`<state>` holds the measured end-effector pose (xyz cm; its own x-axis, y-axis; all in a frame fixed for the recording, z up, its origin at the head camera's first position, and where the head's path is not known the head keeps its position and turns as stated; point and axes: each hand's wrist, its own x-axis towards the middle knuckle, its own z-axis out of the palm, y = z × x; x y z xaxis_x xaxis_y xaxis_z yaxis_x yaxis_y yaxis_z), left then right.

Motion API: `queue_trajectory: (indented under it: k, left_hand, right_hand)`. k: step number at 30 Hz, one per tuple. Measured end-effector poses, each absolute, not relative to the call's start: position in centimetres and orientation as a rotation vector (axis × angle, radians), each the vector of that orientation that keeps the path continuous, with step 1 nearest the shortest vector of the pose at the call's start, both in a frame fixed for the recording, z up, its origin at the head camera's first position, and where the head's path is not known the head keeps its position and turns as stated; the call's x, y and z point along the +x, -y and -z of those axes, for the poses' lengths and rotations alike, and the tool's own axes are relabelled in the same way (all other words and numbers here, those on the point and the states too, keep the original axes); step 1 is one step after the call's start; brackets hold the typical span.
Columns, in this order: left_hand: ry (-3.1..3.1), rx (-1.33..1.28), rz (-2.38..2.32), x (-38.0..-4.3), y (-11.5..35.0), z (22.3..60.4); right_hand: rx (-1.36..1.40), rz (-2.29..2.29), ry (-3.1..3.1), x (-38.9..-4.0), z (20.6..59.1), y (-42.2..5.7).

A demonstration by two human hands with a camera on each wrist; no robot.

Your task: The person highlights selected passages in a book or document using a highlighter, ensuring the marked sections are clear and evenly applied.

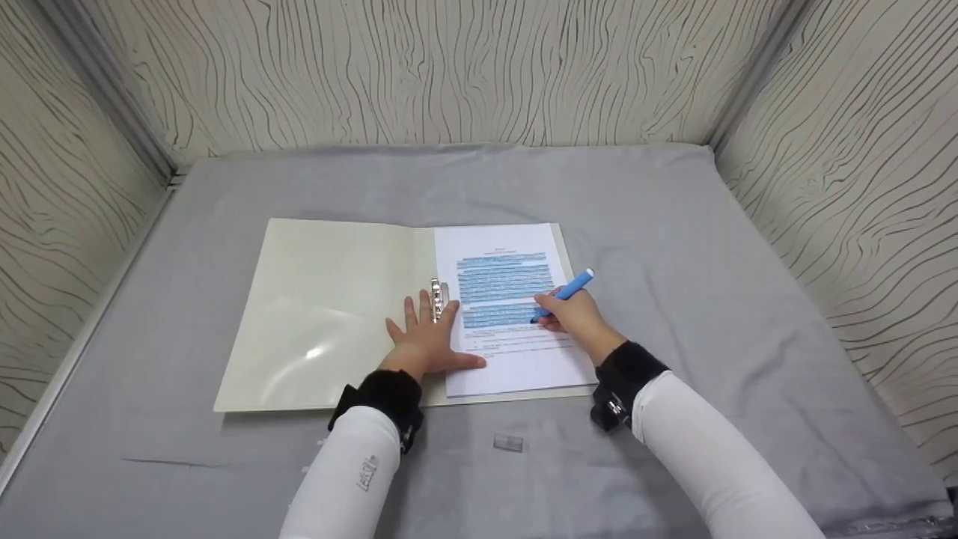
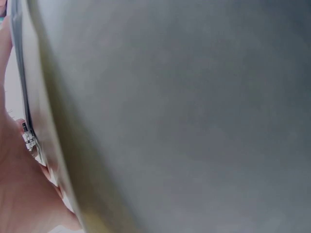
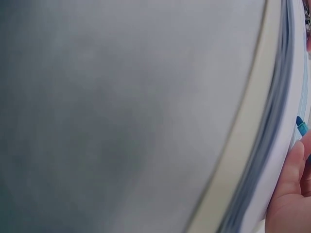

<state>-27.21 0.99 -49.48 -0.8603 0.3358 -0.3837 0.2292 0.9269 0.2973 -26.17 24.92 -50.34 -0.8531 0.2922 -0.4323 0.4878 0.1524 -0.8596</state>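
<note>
My right hand [image 1: 575, 313] pinches a blue marker [image 1: 575, 284], its dark tip down at the right end of a text line on a printed sheet [image 1: 494, 380]. Most of the upper text is coloured over in blue; the lowest lines are plain. The sheet tops a stack of paper in an open cream folder [image 1: 329, 299]. Spread flat, my left hand [image 1: 428, 346] rests across the sheet's left edge and the folder's spine, beside a metal ring clip [image 1: 435, 292]. In the right wrist view the marker tip [image 3: 302, 125] shows past my fingers.
A small grey, clear-looking block [image 1: 509, 443] lies on the grey cloth [image 1: 673, 224] in front of the folder. Patterned panels [image 1: 449, 75] stand at the back and both sides of the table. A thin dark crease [image 1: 172, 463] marks the cloth at the left.
</note>
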Motion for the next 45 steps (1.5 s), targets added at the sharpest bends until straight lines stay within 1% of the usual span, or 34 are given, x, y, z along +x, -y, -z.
queue_trajectory:
  k: [8, 14, 31, 38, 45]
  left_hand:
    - [-2.661, 0.406, -0.332, -27.2, -1.0, 49.7]
    - [-2.655, 0.4, -0.339, -27.2, -1.0, 49.7]
    - [-2.654, 0.399, -0.34, -27.2, -1.0, 49.6]
    - [-2.655, 0.401, -0.361, -27.0, -1.0, 49.4]
    - [-2.657, 0.399, -0.362, -27.0, -1.1, 49.5]
  right_hand:
    - [0.787, 1.849, -2.216, -26.1, 50.3, -24.9]
    - [0.825, 1.798, -2.223, -26.1, 50.3, -25.1]
    - [0.817, 1.792, -2.228, -25.6, 50.0, -26.0]
    - [0.774, 1.823, -2.243, -25.6, 50.0, -26.3]
    - [0.814, 1.79, -2.24, -25.6, 50.3, -26.8]
